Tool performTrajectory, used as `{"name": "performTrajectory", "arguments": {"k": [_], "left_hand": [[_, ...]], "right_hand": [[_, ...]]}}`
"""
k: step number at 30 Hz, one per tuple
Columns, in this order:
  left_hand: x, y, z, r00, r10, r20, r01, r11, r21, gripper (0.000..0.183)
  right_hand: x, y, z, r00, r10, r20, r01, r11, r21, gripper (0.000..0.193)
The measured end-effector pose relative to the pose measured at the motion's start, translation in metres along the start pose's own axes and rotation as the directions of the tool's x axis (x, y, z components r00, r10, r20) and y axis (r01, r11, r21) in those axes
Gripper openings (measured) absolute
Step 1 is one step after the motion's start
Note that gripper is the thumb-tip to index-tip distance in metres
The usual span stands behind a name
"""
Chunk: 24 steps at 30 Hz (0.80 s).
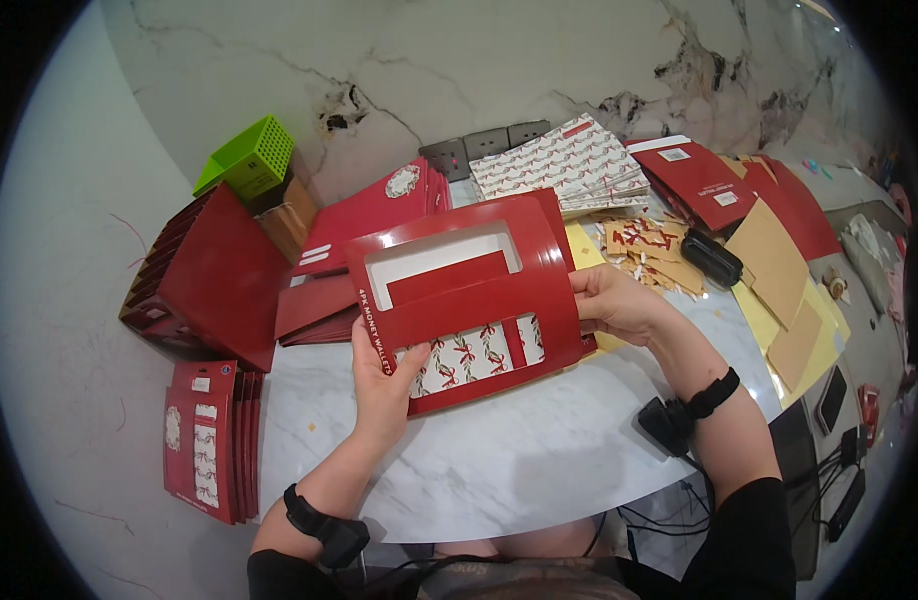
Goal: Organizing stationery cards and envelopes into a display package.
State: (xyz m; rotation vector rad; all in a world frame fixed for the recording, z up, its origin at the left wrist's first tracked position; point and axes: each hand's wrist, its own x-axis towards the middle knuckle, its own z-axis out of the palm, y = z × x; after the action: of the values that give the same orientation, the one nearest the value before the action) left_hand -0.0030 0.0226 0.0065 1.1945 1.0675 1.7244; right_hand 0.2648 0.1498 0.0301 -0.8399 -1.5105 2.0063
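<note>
Above the middle of the bench (499,470), seen from the head camera, a red cardboard sleeve (449,311) with two cut-out windows is up in the hands, tilted. The left hand (381,390) grips its lower left part, thumb across the front and fingers mostly hidden behind. The right hand (619,305) is at its right edge, fingers bent; the fingertips are hidden, so whether they pinch anything cannot be told. Patterned paper (464,362) shows through the lower window.

Toward the bench's left edge stand a dark red box (224,270) and a row of red packs (201,440); a bright green basket (247,160) sits behind the box. Along the back edge lie a pile of red folders (369,208) and a stack of patterned envelopes (554,165). Near the back right corner are more red folders (697,188), a black case (712,258) and tan envelopes (774,250).
</note>
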Motion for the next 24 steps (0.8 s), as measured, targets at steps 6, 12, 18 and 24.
{"name": "performTrajectory", "arguments": {"k": [6, 12, 18, 24], "left_hand": [[0.000, -0.006, -0.002, 1.000, 0.000, 0.004, -0.001, 0.995, 0.104, 0.066], [0.000, -0.019, -0.007, 0.914, 0.404, 0.043, -0.294, 0.586, 0.755, 0.069], [-0.007, 0.005, 0.016, 0.730, 0.138, 0.669, -0.669, 0.341, 0.660, 0.047], [-0.008, -0.002, 0.014, 0.656, 0.014, 0.755, -0.730, 0.268, 0.629, 0.047]], "right_hand": [[0.002, 0.002, 0.002, 0.999, 0.034, 0.000, -0.034, 0.999, 0.040, 0.019], [0.013, 0.023, -0.010, 0.983, 0.184, 0.003, -0.183, 0.978, 0.095, 0.018], [0.014, 0.025, -0.005, 0.967, 0.256, 0.007, -0.256, 0.966, 0.040, 0.017], [0.012, 0.022, -0.002, 0.965, 0.262, -0.012, -0.262, 0.965, 0.010, 0.017]]}}
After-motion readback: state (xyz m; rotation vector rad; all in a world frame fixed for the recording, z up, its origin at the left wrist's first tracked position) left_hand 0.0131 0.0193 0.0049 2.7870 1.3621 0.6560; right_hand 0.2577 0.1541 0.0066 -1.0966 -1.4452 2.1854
